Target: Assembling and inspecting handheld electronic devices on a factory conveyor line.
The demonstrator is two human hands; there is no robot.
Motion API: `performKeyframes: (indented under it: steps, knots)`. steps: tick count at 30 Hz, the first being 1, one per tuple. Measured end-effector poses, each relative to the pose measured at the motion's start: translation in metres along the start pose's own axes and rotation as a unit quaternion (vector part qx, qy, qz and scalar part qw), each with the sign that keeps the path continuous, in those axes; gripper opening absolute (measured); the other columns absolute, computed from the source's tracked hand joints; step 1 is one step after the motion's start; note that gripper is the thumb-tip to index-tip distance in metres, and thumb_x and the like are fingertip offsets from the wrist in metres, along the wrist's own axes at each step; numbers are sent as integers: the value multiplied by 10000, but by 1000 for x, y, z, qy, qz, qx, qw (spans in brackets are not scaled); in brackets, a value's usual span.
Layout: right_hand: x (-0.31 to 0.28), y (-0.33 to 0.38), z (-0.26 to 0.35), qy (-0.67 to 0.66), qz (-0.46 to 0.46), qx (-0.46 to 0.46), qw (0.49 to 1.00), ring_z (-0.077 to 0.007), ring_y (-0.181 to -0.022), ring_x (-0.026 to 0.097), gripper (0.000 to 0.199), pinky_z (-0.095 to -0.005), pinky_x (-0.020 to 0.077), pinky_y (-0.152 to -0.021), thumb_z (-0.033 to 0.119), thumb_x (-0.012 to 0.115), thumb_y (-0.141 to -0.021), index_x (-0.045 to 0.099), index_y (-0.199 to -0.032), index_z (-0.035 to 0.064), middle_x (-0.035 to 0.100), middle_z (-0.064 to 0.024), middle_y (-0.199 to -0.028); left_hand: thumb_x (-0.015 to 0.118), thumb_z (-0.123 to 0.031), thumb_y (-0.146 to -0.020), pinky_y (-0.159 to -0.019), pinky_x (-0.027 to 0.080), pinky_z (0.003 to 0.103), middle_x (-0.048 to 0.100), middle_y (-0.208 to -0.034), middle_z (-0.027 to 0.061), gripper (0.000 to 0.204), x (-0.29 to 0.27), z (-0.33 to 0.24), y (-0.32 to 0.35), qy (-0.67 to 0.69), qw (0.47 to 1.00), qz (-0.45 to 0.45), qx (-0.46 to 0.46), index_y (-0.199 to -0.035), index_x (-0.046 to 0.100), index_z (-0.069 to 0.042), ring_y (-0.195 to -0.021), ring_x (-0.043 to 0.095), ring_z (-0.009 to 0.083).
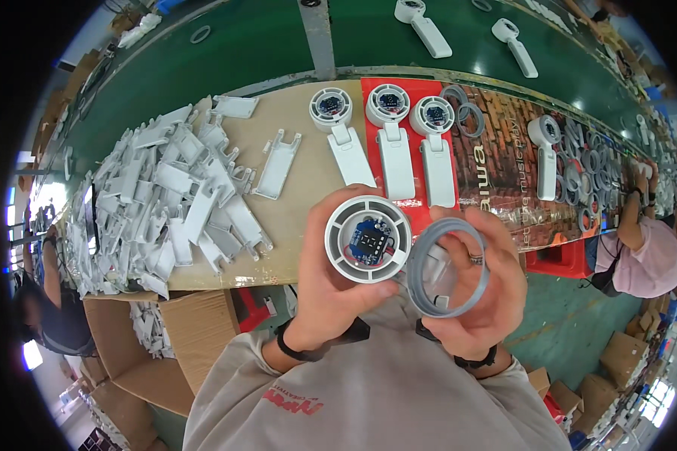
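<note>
My left hand (321, 297) is closed around the white round head (333, 244) of a handheld fan, its open face turned up. Inside sit a blue-black circuit board (371, 240) and thin red wires. Beside it, my right hand (505, 297) grips a grey plastic ring (415, 278) tilted on edge. A small clear piece (439, 272) shows through the ring; whether my right fingers hold it too, I cannot tell. The ring's left edge is close to the fan head. Just beyond my hands lie three white handheld fans (396, 161) with round heads facing up.
A heap of white handle shells (173, 180) covers the table's left side, with one loose shell (278, 165) nearby. Grey rings (579, 161) pile at the right beside another fan (547, 173). Beyond runs a green conveyor (241, 45). A cardboard box (203, 331) stands below left. Other people work at both sides.
</note>
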State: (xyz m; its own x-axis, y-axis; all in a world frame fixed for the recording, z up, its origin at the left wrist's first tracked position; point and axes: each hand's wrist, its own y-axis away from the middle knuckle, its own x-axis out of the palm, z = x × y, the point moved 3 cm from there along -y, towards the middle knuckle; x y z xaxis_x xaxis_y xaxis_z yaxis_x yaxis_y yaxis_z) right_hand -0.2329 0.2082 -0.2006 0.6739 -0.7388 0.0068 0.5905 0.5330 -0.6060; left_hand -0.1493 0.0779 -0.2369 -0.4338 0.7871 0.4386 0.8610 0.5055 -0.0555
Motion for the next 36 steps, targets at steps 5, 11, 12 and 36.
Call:
performKeyframes:
  steps: [5,11,12,36]
  knots:
    - [1,-1,-1,-4,-2,-1,1000,-474,-1095,527,682,-487,480,-878,8,804,-606,463,-1196,-16,425,-333,-1264,822,-140,-629,-974,394,342,388,-1285,128,840,2,1,0,17,1000,-4,9,-1293,327,-8,-1178,453,209]
    - [2,-9,8,63,75,11,995,-459,-1154,486,631,-456,479,-895,-18,776,-612,517,-1186,9,420,-301,-1296,831,-63,-536,-943,406,346,373,-1264,131,905,2,-11,2,-174,983,5,63,-1291,333,-18,-1115,478,238]
    - [3,-10,10,80,118,5,990,-479,-1197,438,682,-463,462,-912,-46,748,-629,494,-1257,33,375,-289,-1345,812,-61,-522,-886,435,367,401,-1238,162,844,9,-19,4,-276,953,-39,116,-1253,393,-11,-1064,500,281]
    - [16,11,-15,-226,236,468,821,-144,-785,620,374,-297,510,-713,342,406,-970,411,-1156,17,593,-95,-860,412,-448,-921,-718,461,348,602,-972,187,525,-3,-30,-48,-349,883,59,309,-1046,562,40,-830,598,299]
